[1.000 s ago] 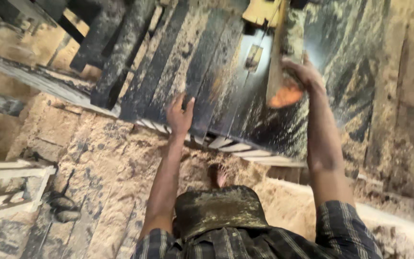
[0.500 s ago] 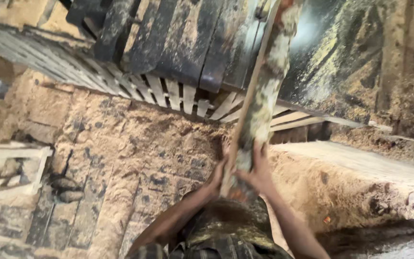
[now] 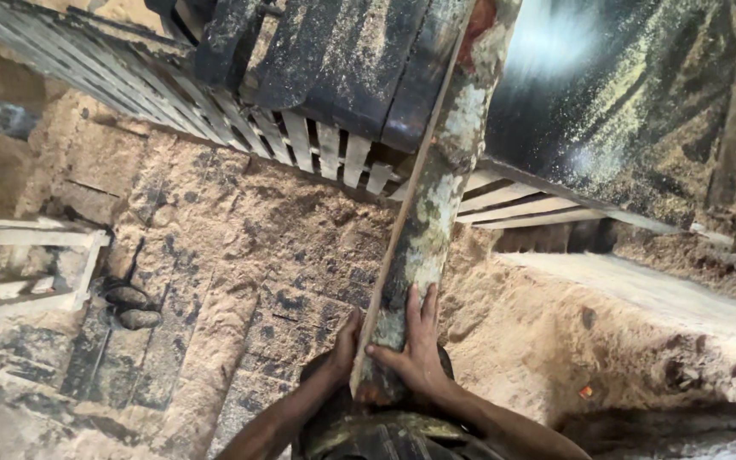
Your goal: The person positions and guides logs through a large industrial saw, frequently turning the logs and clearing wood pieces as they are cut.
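Observation:
I hold the near end of a long bark-covered slab of wood (image 3: 436, 204), mottled grey and brown, with one pale sawn edge. It runs from my waist up and away onto the dark slatted saw bench (image 3: 334, 68). My right hand (image 3: 415, 345) lies flat over the bark face near the slab's end. My left hand (image 3: 344, 345) grips the sawn left edge of the slab, thumb side showing. Both forearms come up from the bottom of the head view.
Sawdust covers the planked floor (image 3: 215, 281). A pale wooden frame (image 3: 27, 264) stands at the left, with a pair of sandals (image 3: 129, 307) beside it. A sawdust heap and a pale plank (image 3: 641, 290) lie at the right under dark machinery.
A second ago my hands were apart, left on the bench, right on the slab's far part. They came together at the slab's near end, which now sits closer to my body.

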